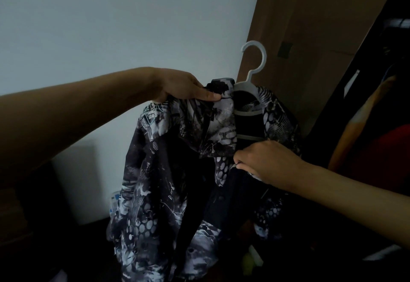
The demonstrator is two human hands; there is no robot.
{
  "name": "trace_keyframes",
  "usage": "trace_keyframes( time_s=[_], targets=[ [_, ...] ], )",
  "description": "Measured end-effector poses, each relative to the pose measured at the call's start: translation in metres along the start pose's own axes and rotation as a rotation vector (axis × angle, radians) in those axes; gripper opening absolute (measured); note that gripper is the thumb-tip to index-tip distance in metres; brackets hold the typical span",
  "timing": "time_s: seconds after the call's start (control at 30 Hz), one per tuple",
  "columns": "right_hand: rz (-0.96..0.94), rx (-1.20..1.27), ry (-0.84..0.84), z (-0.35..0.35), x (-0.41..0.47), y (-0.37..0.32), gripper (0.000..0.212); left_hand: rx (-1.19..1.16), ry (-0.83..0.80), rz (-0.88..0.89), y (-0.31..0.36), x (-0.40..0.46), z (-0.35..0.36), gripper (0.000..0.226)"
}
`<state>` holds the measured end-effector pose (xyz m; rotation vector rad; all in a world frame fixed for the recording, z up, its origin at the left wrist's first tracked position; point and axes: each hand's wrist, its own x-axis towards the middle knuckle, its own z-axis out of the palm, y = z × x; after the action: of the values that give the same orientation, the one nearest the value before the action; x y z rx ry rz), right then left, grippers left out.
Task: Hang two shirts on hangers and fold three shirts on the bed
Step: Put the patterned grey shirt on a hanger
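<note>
Pale wall (111, 26) is filling the background of the head view, with a brown door (310, 26) standing right of the white hanger (255, 60) and a dark wardrobe opening (377, 126) showing farther right. Hanging is the step in hand: the patterned shirt (177, 171) is draping from the hanger, whose hook is rising free above the collar. Left of the hanger, the left hand (184, 86) is pinching the shirt's shoulder, thumb lying along the cloth and fingers curling behind it. Below the hanger's bars, the right hand (266, 162) is gripping the other front edge with curled fingers. The shirt seems only partly seated, so the next move likely calls for settling the left shoulder over the hanger's arm, then carrying the hook toward the wardrobe.
</note>
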<state>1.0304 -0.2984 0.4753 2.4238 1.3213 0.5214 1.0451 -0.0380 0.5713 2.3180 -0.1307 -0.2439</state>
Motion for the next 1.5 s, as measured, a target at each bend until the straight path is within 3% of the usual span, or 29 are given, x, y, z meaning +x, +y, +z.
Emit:
trace_keyframes(
  time_s=[0.17, 0.37, 0.47, 0.6, 0.67, 0.73, 0.77, 0.83, 0.9, 0.97, 1.1, 1.27, 1.33, 1.37, 1.47, 1.5],
  targets=[
    [0.008, 0.055, 0.029, -0.003, -0.002, 0.005, 0.013, -0.024, -0.024, -0.009, 0.0, -0.003, 0.001, 0.054],
    [0.185, 0.314, 0.028, -0.007, -0.005, 0.005, 0.004, 0.021, -0.011, 0.012, -0.002, -0.007, 0.004, 0.071],
    [0.212, 0.379, 0.043, -0.011, -0.005, 0.003, 0.017, 0.016, -0.006, 0.034, -0.003, -0.009, 0.004, 0.063],
    [0.244, 0.588, -0.103, -0.037, 0.0, 0.016, 0.024, -0.006, -0.025, 0.081, -0.01, -0.01, 0.0, 0.047],
    [0.388, 0.741, 0.149, -0.056, 0.004, 0.032, 0.028, -0.039, -0.038, 0.133, -0.014, -0.013, -0.003, 0.041],
    [0.56, 0.686, 0.492, -0.067, 0.008, 0.056, 0.033, -0.039, -0.025, 0.2, -0.016, -0.018, -0.005, 0.04],
    [0.616, 0.655, 0.547, -0.072, 0.01, 0.066, 0.038, -0.035, -0.03, 0.241, -0.015, -0.021, -0.005, 0.04],
    [0.6, 0.833, 0.467, -0.076, 0.016, 0.079, 0.043, -0.031, -0.061, 0.323, -0.013, -0.026, -0.004, 0.037],
    [0.494, 1.085, 0.41, -0.078, 0.02, 0.08, 0.025, -0.004, -0.071, 0.398, -0.011, -0.029, -0.002, 0.031],
    [0.445, 1.171, 0.468, -0.08, 0.022, 0.076, 0.013, 0.061, 0.002, 0.49, -0.013, -0.029, 0.0, 0.027],
    [0.391, 1.218, 0.506, -0.085, 0.022, 0.075, 0.015, 0.345, 0.293, 0.676, -0.026, -0.022, -0.001, 0.028],
    [0.4, 1.128, 0.515, -0.095, 0.018, 0.081, 0.018, 0.414, 0.582, 0.879, -0.021, -0.029, -0.011, 0.027],
    [0.408, 1.153, 0.493, -0.099, 0.015, 0.085, 0.019, 0.28, 0.7, 0.863, -0.017, -0.035, -0.012, 0.029],
    [0.409, 1.183, 0.497, -0.101, 0.013, 0.086, 0.018, 0.198, 0.678, 0.787, -0.015, -0.037, -0.012, 0.032],
    [0.419, 1.255, 0.571, -0.103, 0.011, 0.085, 0.019, 0.034, 0.322, 0.5, -0.013, -0.032, -0.014, 0.025],
    [0.42, 1.27, 0.577, -0.101, 0.011, 0.083, 0.018, -0.05, 0.273, 0.461, -0.013, -0.031, -0.015, 0.022]
  ],
)
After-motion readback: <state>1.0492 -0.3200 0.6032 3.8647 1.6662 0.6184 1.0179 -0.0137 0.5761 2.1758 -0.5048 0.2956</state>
